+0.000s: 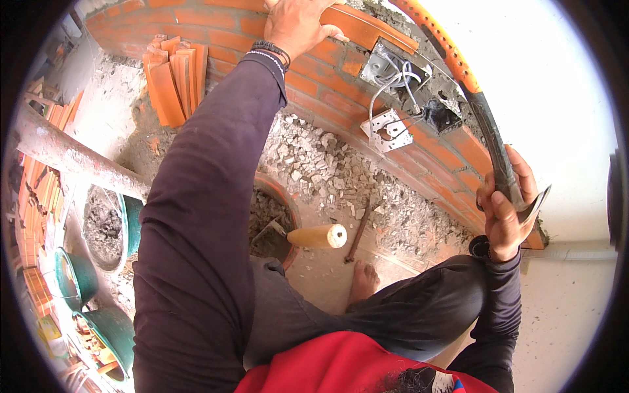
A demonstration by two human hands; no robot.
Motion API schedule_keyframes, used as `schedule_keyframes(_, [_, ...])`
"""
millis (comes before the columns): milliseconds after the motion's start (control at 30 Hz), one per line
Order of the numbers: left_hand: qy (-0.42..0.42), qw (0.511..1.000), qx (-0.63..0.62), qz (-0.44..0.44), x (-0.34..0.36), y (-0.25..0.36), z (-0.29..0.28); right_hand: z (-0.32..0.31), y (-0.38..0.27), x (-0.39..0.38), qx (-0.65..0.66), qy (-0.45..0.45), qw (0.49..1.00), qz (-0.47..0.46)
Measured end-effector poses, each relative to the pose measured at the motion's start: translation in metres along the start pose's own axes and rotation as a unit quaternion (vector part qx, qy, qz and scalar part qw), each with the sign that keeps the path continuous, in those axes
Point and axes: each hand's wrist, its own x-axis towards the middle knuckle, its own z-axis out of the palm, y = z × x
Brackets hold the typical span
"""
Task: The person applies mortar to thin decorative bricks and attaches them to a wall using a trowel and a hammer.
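Observation:
At the top, my left hand (291, 26) rests on the upper edge of the curved brick wall (314, 82), thumb stretched out beside an orange brick strip (370, 29); some fingertips are cut off by the frame. On the right, my right hand (508, 216) is closed round the black shaft of a long tool (488, 131) with an orange perforated grip and a metal head at the hand. Set in the wall are metal electrical boxes (386, 128) with grey cables (400, 75). Below, a trowel with a wooden handle (318, 236) lies in a mortar bucket (275, 190).
Stacked brick strips (177, 85) lean at the wall's left. Rubble (327, 157) covers the floor along its foot, near a rusty bar (360, 229) and my bare foot (363, 281). Green buckets (75, 281), a pale pipe (78, 150) and more bricks (29, 216) line the left.

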Motion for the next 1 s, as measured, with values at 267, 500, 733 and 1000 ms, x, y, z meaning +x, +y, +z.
schedule_keyframes(267, [0.019,1.0,0.002,0.013,-0.001,-0.003,0.001,0.011,-0.001,0.008,0.083,0.01,0.996,0.03])
schedule_keyframes(500, [0.013,1.0,0.002,0.002,-0.002,-0.003,0.001,0.018,-0.007,0.015,0.13,0.029,0.988,0.072])
schedule_keyframes(733, [0.021,1.0,-0.003,0.004,-0.002,-0.004,0.001,0.02,-0.004,0.014,0.1,0.022,0.994,0.045])
schedule_keyframes(1000, [-0.004,1.0,0.005,-0.009,-0.002,-0.006,0.0,0.017,-0.002,0.016,0.096,0.005,0.994,0.049])
